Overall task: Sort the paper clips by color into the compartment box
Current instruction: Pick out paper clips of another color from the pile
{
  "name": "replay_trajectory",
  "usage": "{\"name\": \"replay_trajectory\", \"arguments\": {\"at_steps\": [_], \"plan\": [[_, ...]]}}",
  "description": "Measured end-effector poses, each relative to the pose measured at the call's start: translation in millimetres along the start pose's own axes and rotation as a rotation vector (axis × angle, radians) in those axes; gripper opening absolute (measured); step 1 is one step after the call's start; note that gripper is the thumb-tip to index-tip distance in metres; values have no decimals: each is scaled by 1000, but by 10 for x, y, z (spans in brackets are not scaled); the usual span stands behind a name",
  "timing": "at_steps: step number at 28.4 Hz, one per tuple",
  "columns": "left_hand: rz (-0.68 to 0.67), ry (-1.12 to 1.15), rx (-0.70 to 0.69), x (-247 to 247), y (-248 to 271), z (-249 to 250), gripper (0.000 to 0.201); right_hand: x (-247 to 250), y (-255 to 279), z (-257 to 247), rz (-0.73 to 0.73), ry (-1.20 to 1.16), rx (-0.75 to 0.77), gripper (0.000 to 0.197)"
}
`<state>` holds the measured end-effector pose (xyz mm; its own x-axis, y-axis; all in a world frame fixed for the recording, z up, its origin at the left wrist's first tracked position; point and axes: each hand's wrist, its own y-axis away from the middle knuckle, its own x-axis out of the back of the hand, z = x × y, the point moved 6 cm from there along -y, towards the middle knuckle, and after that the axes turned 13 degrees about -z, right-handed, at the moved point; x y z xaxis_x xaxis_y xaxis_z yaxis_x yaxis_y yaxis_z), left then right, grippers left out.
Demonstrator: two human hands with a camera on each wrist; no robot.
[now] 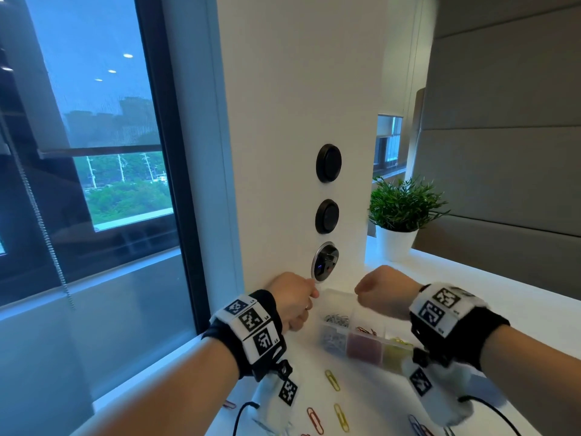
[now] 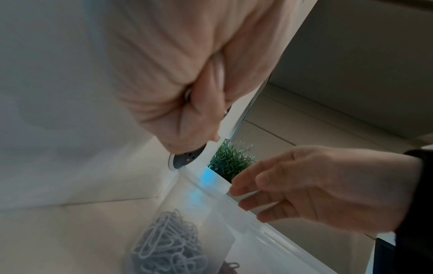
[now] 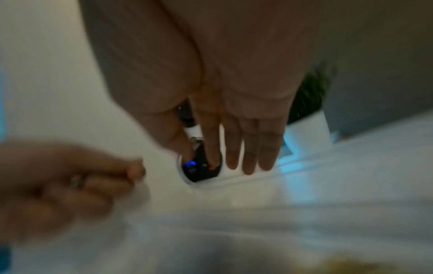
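Head view: both hands hover above the far edge of the clear compartment box (image 1: 361,332), which sits on the white table (image 1: 503,309) against the white pillar. The left hand (image 1: 294,302) is curled, its fingers bunched near the box's far left corner, just below the round socket (image 1: 324,262) in the pillar; whether it pinches a clip cannot be told here. The right hand (image 1: 385,291) is seen from its back, over the box's far rim. The box already holds grey clips (image 1: 334,328) in the left compartment, red clips (image 1: 366,338) in the middle and yellow clips (image 1: 397,350) on the right. Loose paper clips lie on the table nearer the person, behind both wrists: a yellow paper clip (image 1: 332,379), a red paper clip (image 1: 315,420), another yellow one beside it. Their long axes run roughly towards the box. I judge the next pickup means drawing a hand back towards the body; the left wrist looks slightly nearer to them.

Left wrist view: the left hand's fingers (image 2: 206,103) are curled tight into the palm; nothing clearly shows between them. The right hand's fingers reach over the box's translucent rim, loosely spread, holding nothing. Grey clips lie heaped below.

Right wrist view: blurred. The right hand's fingers (image 3: 248,148) hang straight and close together, empty, above the socket; the left hand appears as a curled fist at lower left.
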<state>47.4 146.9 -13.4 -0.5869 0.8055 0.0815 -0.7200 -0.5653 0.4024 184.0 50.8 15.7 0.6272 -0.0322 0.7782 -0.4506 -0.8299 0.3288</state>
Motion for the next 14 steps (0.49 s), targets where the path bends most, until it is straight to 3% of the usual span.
{"name": "replay_trajectory", "arguments": {"at_steps": [2,4,10,14], "plan": [[7,27,-17,-79,-72,85,24,-119,14,77,-81,357,14,57],[4,42,-29,-167,-151,155,25,-251,6,134,-120,480,47,62],[-12,115,-64,-372,-333,211,28,-419,-59,331,-50,378,151,58],[-19,-117,-104,-394,-395,203,42,-425,-57,369,-40,331,183,48]]}}
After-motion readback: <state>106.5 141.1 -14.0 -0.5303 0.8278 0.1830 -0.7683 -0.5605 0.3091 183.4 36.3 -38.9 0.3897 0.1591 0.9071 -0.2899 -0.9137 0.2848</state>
